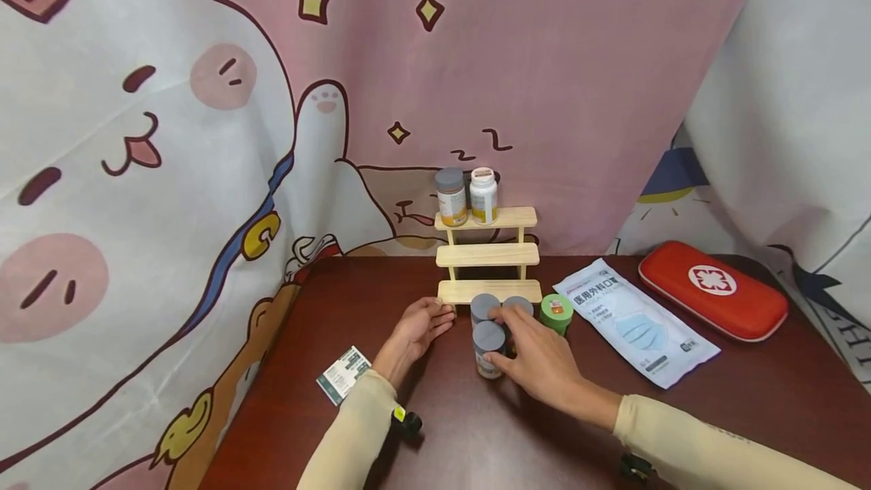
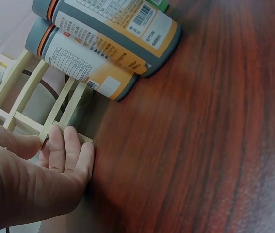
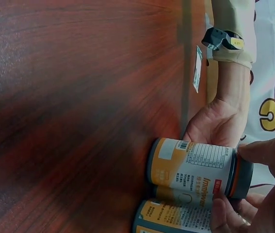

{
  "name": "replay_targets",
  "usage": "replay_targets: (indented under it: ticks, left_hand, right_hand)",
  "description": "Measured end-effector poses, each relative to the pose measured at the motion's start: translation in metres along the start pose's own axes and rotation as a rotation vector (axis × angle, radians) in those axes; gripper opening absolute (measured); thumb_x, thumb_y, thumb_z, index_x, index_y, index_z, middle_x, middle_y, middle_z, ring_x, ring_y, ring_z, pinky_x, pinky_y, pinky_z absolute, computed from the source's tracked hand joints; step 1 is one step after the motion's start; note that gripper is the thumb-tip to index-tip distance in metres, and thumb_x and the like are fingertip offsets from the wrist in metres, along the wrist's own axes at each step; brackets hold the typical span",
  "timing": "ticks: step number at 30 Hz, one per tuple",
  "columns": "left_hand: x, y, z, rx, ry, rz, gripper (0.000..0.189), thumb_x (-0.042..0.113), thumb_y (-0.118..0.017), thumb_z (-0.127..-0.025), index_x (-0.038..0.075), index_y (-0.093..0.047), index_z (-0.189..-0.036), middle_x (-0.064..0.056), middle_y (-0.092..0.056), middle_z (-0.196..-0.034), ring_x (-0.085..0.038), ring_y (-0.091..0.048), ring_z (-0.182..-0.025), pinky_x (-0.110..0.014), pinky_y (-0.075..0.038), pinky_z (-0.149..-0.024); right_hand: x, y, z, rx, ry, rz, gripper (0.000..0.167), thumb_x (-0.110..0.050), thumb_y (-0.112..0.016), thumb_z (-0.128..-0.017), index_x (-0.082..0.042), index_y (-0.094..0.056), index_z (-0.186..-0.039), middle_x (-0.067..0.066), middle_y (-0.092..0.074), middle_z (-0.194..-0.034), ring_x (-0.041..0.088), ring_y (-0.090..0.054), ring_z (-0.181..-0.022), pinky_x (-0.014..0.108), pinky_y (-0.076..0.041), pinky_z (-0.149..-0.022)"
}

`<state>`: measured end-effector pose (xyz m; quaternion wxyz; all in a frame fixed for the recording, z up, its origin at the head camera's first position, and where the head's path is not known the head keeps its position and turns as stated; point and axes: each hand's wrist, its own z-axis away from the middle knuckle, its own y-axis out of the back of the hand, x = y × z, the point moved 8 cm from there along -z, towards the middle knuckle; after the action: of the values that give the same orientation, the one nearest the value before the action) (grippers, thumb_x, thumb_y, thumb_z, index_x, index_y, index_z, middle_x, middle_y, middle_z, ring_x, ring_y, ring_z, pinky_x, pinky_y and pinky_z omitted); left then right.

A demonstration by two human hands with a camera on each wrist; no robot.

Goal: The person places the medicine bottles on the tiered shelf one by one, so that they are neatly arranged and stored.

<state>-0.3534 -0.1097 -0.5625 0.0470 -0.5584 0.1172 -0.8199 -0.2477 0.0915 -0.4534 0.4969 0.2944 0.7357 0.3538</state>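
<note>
My right hand (image 1: 540, 358) grips a grey-lidded supplement bottle (image 1: 488, 365) near its lid, its thumb on one side and fingers on the other. That bottle, with a white and orange label (image 3: 190, 165), stands upright in front of two more grey-lidded bottles (image 1: 484, 305). With thumb and fingers, my left hand (image 1: 416, 330) holds the left end of the bottom shelf of a three-step wooden rack (image 1: 487, 254). On the top step stand a grey-lidded bottle (image 1: 451, 199) and a white bottle (image 1: 484, 197).
A green-lidded container (image 1: 556, 310) stands right of the bottles. Beyond it lie a face mask packet (image 1: 636, 324) and a red zip case (image 1: 711, 289). A small printed card (image 1: 343, 374) lies by my left forearm. Printed curtains (image 1: 544, 82) hang behind the dark wood table (image 1: 463, 437).
</note>
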Motion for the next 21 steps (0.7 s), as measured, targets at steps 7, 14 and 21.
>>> replay_targets:
  ticks: [7,14,21]
  left_hand:
    - [0.002,-0.001,-0.001,-0.007,0.000,0.006,0.007,0.014,-0.050,-0.112,0.008,-0.055,-0.112,-0.004,-0.070,-0.101,-0.019,-0.072,-0.101,-0.045,-0.056,-0.112]
    - [0.002,-0.001,0.000,-0.005,0.001,-0.001,0.009,0.014,-0.050,-0.112,0.007,-0.055,-0.114,-0.004,-0.070,-0.102,-0.020,-0.072,-0.104,-0.048,-0.053,-0.116]
    - [0.000,-0.002,0.002,-0.015,-0.015,0.003,0.013,0.013,-0.049,-0.112,0.003,-0.053,-0.120,-0.005,-0.070,-0.104,-0.023,-0.071,-0.107,-0.051,-0.049,-0.119]
  right_hand:
    - [-0.001,0.002,0.000,0.013,0.009,-0.001,0.070,-0.038,-0.095,-0.079,-0.023,-0.062,-0.139,-0.010,-0.064,-0.115,0.003,-0.054,-0.076,0.020,-0.041,-0.053]
    - [-0.004,0.005,0.006,0.018,0.054,-0.052,0.074,-0.035,-0.094,-0.079,-0.016,-0.063,-0.143,-0.006,-0.062,-0.114,0.005,-0.049,-0.083,0.020,-0.042,-0.064]
    - [-0.013,0.022,0.009,0.030,0.131,-0.145,0.063,-0.026,-0.093,-0.082,-0.015,-0.067,-0.139,-0.005,-0.059,-0.115,0.006,-0.049,-0.091,0.021,-0.044,-0.072]
